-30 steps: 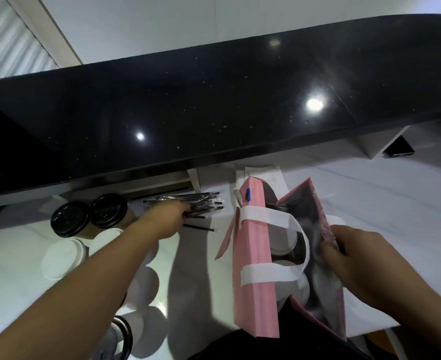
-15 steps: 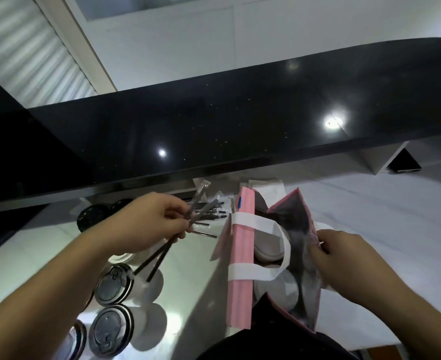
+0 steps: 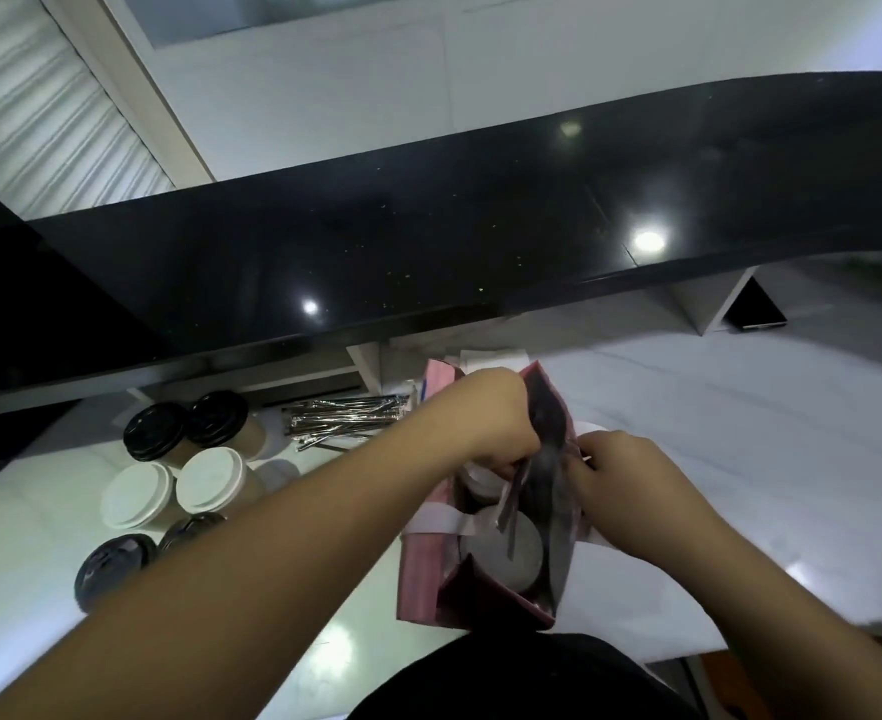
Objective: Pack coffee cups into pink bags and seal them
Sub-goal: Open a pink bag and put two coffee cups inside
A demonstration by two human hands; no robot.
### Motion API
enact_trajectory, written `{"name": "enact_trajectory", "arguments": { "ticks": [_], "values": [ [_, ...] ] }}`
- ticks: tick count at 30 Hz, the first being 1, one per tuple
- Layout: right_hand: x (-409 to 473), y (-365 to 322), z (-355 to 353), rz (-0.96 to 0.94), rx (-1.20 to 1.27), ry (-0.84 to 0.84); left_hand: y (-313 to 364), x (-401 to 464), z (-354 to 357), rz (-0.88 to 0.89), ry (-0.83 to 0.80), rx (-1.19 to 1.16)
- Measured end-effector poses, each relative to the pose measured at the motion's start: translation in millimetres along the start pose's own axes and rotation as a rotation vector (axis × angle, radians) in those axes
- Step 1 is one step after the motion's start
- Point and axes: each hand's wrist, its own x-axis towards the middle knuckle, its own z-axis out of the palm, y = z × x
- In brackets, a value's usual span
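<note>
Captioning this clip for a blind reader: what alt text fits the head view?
The left hand lowers wrapped straws into an open pink bag holding lidded cups, while the right hand holds the bag's edge. More lidded cups stand to the left.

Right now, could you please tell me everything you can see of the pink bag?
The pink bag stands upright on the white counter, mouth open. It looks like glossy paper, pink outside and dark inside, with white strap handles. At least two white-lidded cups sit inside. The left hand reaches into the mouth, lowering wrapped straws; the right hand pinches the right wall, holding it open.
</note>
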Motion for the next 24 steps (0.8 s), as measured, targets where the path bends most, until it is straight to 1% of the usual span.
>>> {"name": "enact_trajectory", "arguments": {
  "ticks": [3, 6, 9, 11, 13, 14, 17, 18, 19, 21, 24],
  "values": [
    [-2.7, 1.1, 1.5, -0.025, 0.002, -0.001, 10.5, 9.9, 14.3, -0.018, 0.029, 0.082],
    [-4.5, 1.8, 2.6, -0.04, -0.018, -0.007, 8.9, 11.3, 24.2, -0.031, 0.073, 0.053],
    [-3.6, 4.5, 1.9, -0.037, -0.026, 0.01, 1.2, 8.9, 19.8, -0.005, 0.075, 0.028],
    [-3.4, 6.8, 2.3, -0.032, -0.029, 0.02, -5.8, 2.9, 14.0, 0.033, 0.104, -0.074],
    [-4.2, 8.4, 4.0, -0.032, -0.02, 0.025, -16.8, -6.7, 9.2, 0.04, 0.183, -0.241],
    [-4.7, 8.8, 4.8, -0.034, -0.017, 0.027, -24.1, -13.2, 6.6, 0.036, 0.239, -0.289],
    [-5.2, 9.7, 5.1, -0.042, -0.01, 0.036, -51.3, -34.7, 3.7, 0.058, 0.443, -0.196],
    [-5.4, 10.1, 4.9, -0.049, -0.021, 0.04, -60.4, -44.7, 5.4, 0.053, 0.473, -0.191],
    [-5.7, 10.3, 4.1, -0.057, -0.041, 0.051, -69.2, -55.2, 9.3, 0.036, 0.469, -0.203],
    [-6.0, 10.2, 1.8, -0.068, -0.079, 0.104, -83.9, -76.4, 23.6, -0.014, 0.403, -0.232],
    [-1.0, 2.8, -2.7, -0.139, -0.11, 0.199, -93.8, -99.7, 52.0, -0.084, 0.339, -0.266]
  ]
}}
